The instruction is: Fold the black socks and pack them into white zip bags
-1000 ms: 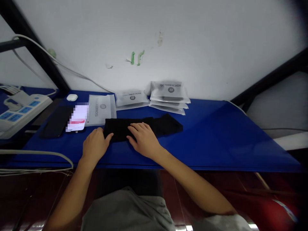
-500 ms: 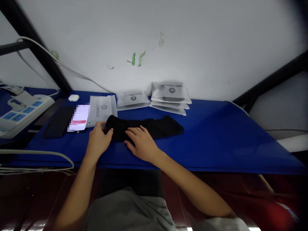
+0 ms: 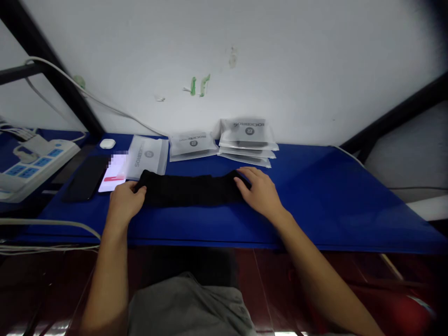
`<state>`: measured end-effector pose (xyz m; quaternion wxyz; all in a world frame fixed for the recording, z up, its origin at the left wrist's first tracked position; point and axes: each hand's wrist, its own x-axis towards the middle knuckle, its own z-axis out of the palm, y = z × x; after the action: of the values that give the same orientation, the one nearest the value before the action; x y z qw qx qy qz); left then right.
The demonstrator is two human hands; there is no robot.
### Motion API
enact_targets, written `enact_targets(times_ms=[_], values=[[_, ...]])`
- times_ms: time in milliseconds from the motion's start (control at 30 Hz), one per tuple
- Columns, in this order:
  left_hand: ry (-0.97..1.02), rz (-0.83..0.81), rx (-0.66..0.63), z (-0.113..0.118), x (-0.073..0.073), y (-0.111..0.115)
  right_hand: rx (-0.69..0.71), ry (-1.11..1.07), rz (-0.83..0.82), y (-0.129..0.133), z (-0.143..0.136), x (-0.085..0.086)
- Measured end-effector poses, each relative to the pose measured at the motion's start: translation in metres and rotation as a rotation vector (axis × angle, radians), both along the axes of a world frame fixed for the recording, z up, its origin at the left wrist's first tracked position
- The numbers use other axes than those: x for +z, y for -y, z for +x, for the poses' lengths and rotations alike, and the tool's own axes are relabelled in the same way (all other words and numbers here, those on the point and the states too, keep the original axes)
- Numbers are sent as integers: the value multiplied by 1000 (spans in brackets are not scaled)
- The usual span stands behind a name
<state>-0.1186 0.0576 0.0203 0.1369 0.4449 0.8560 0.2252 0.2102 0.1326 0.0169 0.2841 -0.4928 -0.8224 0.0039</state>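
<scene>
A long black cloth (image 3: 189,190) lies stretched flat from side to side on the blue table (image 3: 315,200). Its left end is pinched between the thumb and fingers of my left hand (image 3: 126,200). At the other end, my right hand (image 3: 261,191) grips the cloth, thumb and fingers closed on its edge. Just behind the cloth's left part lies a frosted printed bag (image 3: 147,157).
Another frosted bag (image 3: 193,145) and a stack of bags (image 3: 248,137) stand by the wall. On the left are a lit phone (image 3: 114,172), a black phone (image 3: 86,177), a white case (image 3: 107,143) and a power strip (image 3: 38,165).
My right hand has moved right, from the cloth's middle to its right end. My left hand has shifted left with the other end. The cloth lies straighter, and the left bag has moved slightly left.
</scene>
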Motion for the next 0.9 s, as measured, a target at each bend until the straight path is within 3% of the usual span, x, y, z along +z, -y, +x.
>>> enact_targets(times_ms=[133, 267, 400, 600, 733, 900], values=[[-28, 95, 68, 0, 0, -1, -89, -64, -56, -11, 23, -16], [24, 96, 62, -1, -1, -2, -120, -132, -94, -14, 29, -26], [129, 89, 127, -2, -2, -3, -93, -160, -116, -12, 26, -27], [306, 278, 251, 4, -3, -3, -34, -185, -132, -5, 22, -23], [205, 331, 217, 11, 3, 2, 19, -194, -131, -2, 19, -22], [-48, 383, 123, 33, 21, 10, 47, -138, -132, -3, 19, -28]])
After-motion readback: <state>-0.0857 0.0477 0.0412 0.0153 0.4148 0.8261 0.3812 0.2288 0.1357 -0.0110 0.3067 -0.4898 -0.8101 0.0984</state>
